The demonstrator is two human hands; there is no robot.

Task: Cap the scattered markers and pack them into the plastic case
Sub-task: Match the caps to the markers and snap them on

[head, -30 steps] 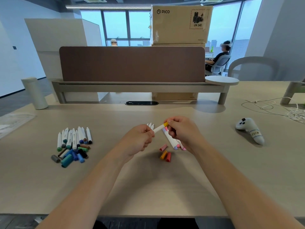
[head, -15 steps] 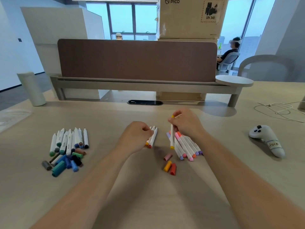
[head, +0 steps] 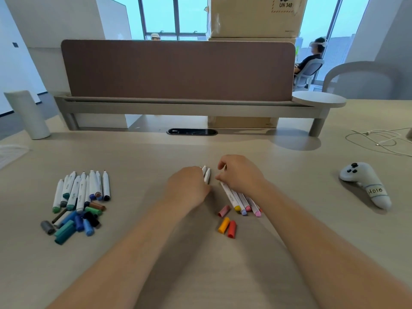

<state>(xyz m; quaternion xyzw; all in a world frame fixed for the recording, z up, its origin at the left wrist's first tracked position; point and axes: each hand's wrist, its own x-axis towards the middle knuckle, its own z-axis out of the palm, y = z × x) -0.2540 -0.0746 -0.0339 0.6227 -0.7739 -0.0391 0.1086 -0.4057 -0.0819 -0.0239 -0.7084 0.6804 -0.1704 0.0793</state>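
Forearms reach in over the near edge of the desk [head: 200,275], and three loose caps [head: 223,225], pink, orange and red, lie between the wrists. Beyond them the left hand [head: 189,186] is fisted knuckles-up round a few white markers [head: 207,176] whose ends poke out. The right hand [head: 242,175] arches with bent fingers over the far ends of a row of capped markers [head: 242,201] lying flat, and whether it pinches one is unclear. Farther left lies a heap of markers and caps [head: 78,201], and off to the right a white controller [head: 365,186].
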